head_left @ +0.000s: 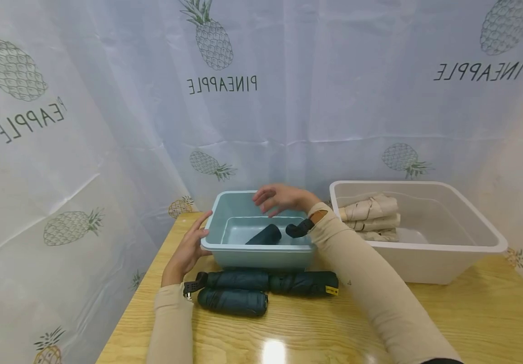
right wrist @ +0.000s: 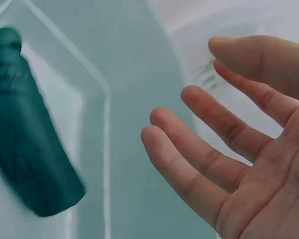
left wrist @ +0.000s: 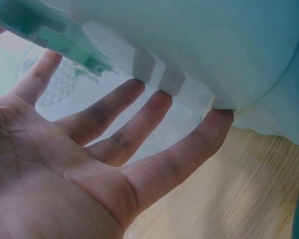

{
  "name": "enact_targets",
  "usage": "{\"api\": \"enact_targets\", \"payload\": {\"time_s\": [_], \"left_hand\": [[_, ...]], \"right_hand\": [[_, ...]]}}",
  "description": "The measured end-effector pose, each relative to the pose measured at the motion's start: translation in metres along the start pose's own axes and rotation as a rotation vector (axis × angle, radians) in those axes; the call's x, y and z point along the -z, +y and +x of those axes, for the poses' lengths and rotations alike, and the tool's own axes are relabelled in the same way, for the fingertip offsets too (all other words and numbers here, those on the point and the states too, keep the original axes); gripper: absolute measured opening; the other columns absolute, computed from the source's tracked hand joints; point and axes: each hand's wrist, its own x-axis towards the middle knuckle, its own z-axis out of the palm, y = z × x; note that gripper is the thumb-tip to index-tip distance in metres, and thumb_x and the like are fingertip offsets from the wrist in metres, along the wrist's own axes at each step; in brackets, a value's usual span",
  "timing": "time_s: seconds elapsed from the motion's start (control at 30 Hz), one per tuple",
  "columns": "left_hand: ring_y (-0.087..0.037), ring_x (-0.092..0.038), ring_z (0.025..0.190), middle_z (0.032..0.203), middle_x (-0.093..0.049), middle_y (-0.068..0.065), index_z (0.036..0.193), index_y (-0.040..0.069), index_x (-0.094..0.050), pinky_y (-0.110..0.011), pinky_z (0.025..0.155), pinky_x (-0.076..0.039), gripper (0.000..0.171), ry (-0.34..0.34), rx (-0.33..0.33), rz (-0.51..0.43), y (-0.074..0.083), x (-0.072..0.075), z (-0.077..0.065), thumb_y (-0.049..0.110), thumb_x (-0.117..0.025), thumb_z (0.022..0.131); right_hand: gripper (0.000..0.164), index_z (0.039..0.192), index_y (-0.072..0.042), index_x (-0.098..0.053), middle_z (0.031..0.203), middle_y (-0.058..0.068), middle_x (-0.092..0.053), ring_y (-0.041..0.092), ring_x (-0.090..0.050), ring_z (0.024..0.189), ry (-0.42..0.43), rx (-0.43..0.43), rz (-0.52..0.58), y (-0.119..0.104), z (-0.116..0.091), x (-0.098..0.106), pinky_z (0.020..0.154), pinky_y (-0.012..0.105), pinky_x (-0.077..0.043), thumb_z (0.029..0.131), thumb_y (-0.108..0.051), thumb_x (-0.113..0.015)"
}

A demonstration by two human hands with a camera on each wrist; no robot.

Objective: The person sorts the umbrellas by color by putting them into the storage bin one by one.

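A dark folded umbrella (head_left: 266, 235) lies in the light blue bin (head_left: 261, 247); the same umbrella (right wrist: 30, 124) shows at the left of the right wrist view. My left hand (head_left: 190, 248) is at the bin's left side, and in the left wrist view its extended fingertips (left wrist: 164, 99) touch the outer wall. Above the bin hovers my right hand (head_left: 284, 197), fingers relaxed and apart, holding nothing. On the table in front of the bin lie three more dark folded umbrellas, one at the right (head_left: 304, 283), one at the left (head_left: 238, 279) and one nearest (head_left: 233, 302).
To the right stands a larger white bin (head_left: 452, 260) with several beige folded umbrellas (head_left: 373, 215) stacked at its left end. Both bins sit on a wooden table (head_left: 316, 333). A pineapple-print curtain (head_left: 289, 121) hangs behind and along the left side.
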Motion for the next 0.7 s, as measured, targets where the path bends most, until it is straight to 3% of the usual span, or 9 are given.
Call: {"api": "enact_targets", "payload": {"time_s": [0.17,0.3,0.5,0.7], "left_hand": [[-0.050,-0.032,0.145,0.171,-0.008,-0.009,0.164,0.024,-0.022,-0.070,0.098,-0.047,0.062,0.001,0.004,-0.008,0.000,-0.002,-0.001,0.022,-0.041,0.105],[-0.050,-0.032,0.145,0.171,-0.008,-0.009,0.164,0.024,-0.021,-0.068,0.098,-0.048,0.062,0.003,0.008,-0.006,0.000,-0.002,-0.003,0.022,-0.040,0.105],[-0.049,-0.034,0.143,0.171,-0.010,-0.009,0.164,0.025,-0.022,-0.064,0.096,-0.050,0.062,0.009,0.009,-0.010,0.001,-0.001,-0.001,0.021,-0.040,0.105],[-0.050,-0.035,0.142,0.171,-0.011,-0.011,0.164,0.025,-0.021,-0.062,0.095,-0.051,0.062,0.006,0.006,0.000,0.000,-0.001,-0.001,0.023,-0.040,0.106]], "right_hand": [[0.038,0.137,-0.005,-0.056,0.139,0.017,-0.057,0.041,-0.059,0.127,0.037,0.115,0.075,-0.019,-0.032,-0.005,0.105,0.055,-0.050,0.099,-0.006,-0.063],[0.038,0.135,0.001,-0.055,0.132,0.015,-0.060,0.034,-0.065,0.120,0.079,0.244,0.093,-0.024,-0.065,-0.013,0.102,0.053,-0.052,0.099,-0.007,-0.063],[0.033,0.128,0.005,-0.058,0.123,0.012,-0.065,0.034,-0.067,0.115,0.124,0.433,0.081,-0.012,-0.111,-0.025,0.097,0.043,-0.056,0.098,-0.005,-0.065],[0.026,0.123,-0.002,-0.064,0.117,0.016,-0.068,0.026,-0.069,0.110,0.235,0.496,-0.022,0.014,-0.151,-0.042,0.092,0.033,-0.057,0.097,-0.003,-0.066]]}}
